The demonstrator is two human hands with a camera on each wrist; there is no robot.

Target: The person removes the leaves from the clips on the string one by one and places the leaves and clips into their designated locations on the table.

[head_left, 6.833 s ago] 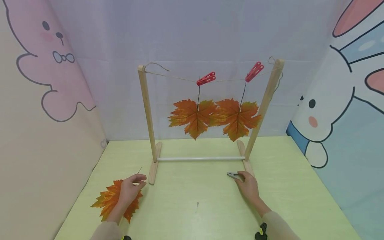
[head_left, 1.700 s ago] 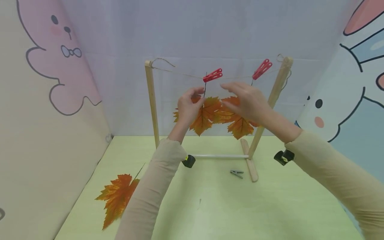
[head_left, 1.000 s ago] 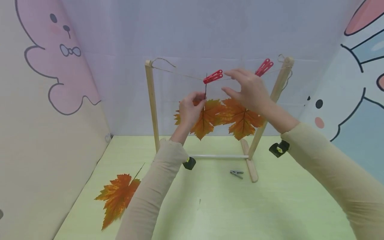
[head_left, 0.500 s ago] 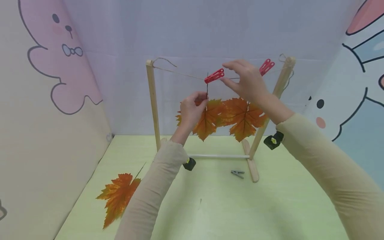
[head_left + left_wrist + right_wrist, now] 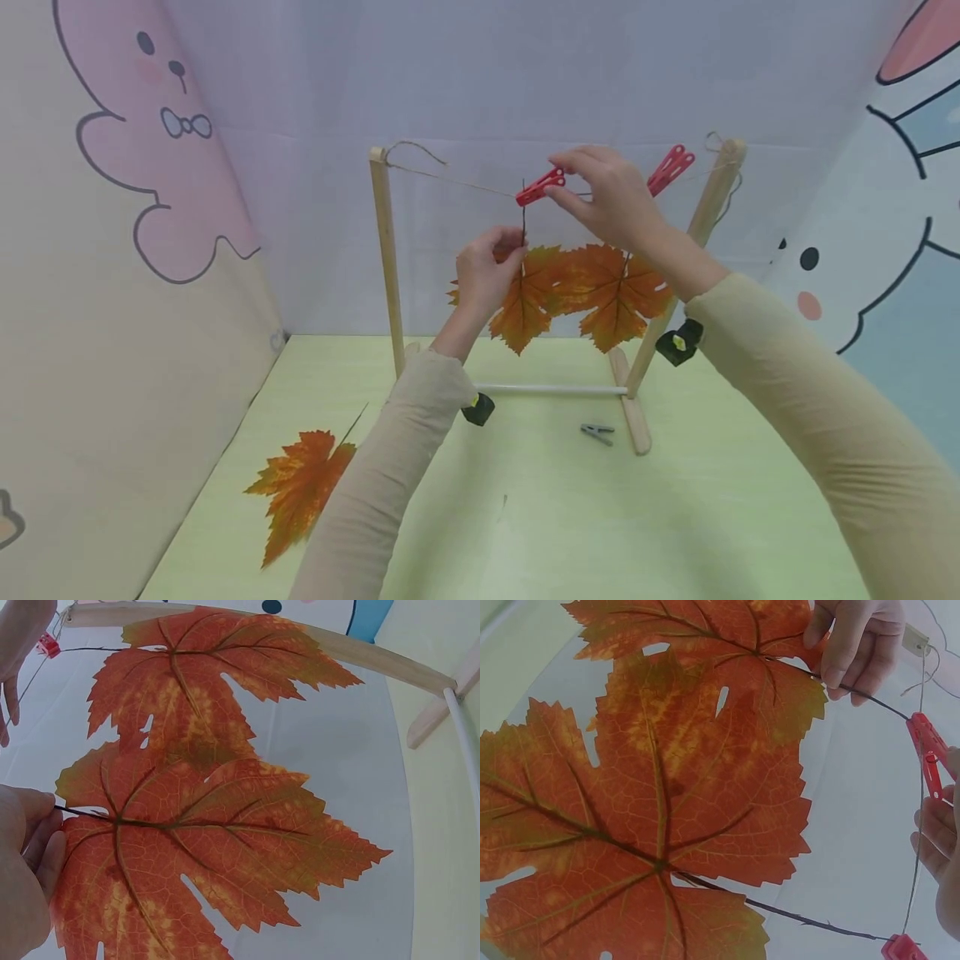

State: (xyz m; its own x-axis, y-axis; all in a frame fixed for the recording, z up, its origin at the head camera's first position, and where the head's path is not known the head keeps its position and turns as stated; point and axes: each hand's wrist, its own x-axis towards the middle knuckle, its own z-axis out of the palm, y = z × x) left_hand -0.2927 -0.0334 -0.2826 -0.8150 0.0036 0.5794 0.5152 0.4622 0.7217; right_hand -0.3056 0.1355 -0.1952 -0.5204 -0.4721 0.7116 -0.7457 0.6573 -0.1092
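Observation:
My left hand (image 5: pixel 483 268) pinches the dark stem of the left hanging maple leaf (image 5: pixel 521 312), just above its blade. Above it, a red clothespin (image 5: pixel 534 191) clips that stem to the string (image 5: pixel 465 181). My right hand (image 5: pixel 613 198) holds the handle end of this clothespin between thumb and fingers, as the right wrist view also shows. Beside it hangs a second maple leaf (image 5: pixel 618 300), overlapping the first, from another red clothespin (image 5: pixel 669 171). A third maple leaf (image 5: pixel 296 487) lies on the table at left, partly hidden by my left sleeve.
The string runs between two wooden posts (image 5: pixel 386 258) of a stand with a white crossbar (image 5: pixel 547 389) low down. A grey clothespin (image 5: pixel 597 432) lies on the table (image 5: pixel 570 517) near the stand's right foot (image 5: pixel 636 421). Cartoon-printed sheets surround the table.
The grey clothespin, earlier in my right hand, now lies on the table. My left hand left the table leaf for the hanging stem; my right hand moved left and took hold of the red clothespin.

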